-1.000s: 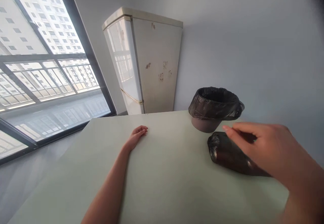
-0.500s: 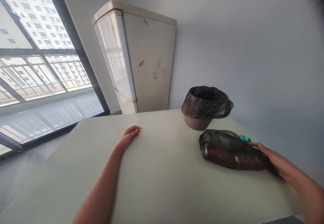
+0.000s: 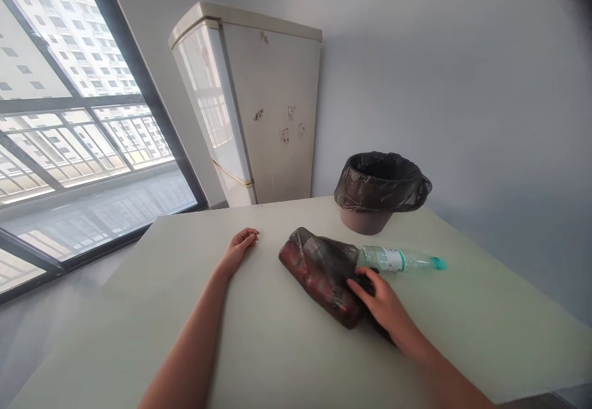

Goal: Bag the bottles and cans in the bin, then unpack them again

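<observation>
My right hand [image 3: 382, 304] is closed on the gathered end of a thin black plastic bag [image 3: 321, 273] lying on the table. Reddish-brown and dark shapes show through the film, too blurred to name. A clear plastic bottle [image 3: 398, 259] with a green cap and a white-and-green label lies on its side, its base end against or partly under the bag. My left hand [image 3: 239, 250] rests on the tabletop to the left of the bag, fingers loosely curled together, with nothing seen in them.
Behind the bottle stands a brownish bin [image 3: 365, 221] lined with a black bag [image 3: 379, 187] folded over its rim. The pale table [image 3: 259, 347] reaches toward a white fridge [image 3: 277, 113] with worn patches. A large window [image 3: 83, 119] is at the left.
My right hand has drawn the black bag leftward across the table, toward my left hand. The bottle, mostly covered before, now lies largely uncovered. My left hand has stayed put.
</observation>
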Demonstrator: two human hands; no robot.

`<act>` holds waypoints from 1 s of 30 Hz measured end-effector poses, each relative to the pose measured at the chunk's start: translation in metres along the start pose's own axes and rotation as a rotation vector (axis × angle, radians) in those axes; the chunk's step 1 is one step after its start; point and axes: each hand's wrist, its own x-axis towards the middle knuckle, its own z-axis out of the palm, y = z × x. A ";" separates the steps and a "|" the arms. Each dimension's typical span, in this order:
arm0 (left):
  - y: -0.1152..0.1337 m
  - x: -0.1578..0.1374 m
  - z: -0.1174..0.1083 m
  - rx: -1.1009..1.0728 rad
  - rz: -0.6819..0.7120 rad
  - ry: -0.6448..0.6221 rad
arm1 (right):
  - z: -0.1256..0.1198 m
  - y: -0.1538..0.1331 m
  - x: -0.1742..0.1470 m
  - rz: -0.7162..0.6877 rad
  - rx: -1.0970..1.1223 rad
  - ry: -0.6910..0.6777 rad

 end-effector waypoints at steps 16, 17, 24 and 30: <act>0.002 0.000 0.003 0.054 0.095 0.058 | 0.065 -0.032 0.025 -0.253 -0.078 -0.213; 0.002 0.000 0.003 0.054 0.092 0.056 | 0.062 -0.032 0.025 -0.258 -0.100 -0.208; 0.001 0.000 0.003 0.044 0.074 0.047 | 0.012 -0.028 0.044 -0.491 -0.304 0.051; 0.004 0.000 0.004 0.023 0.064 0.041 | -0.060 -0.008 0.065 -0.710 -0.643 0.363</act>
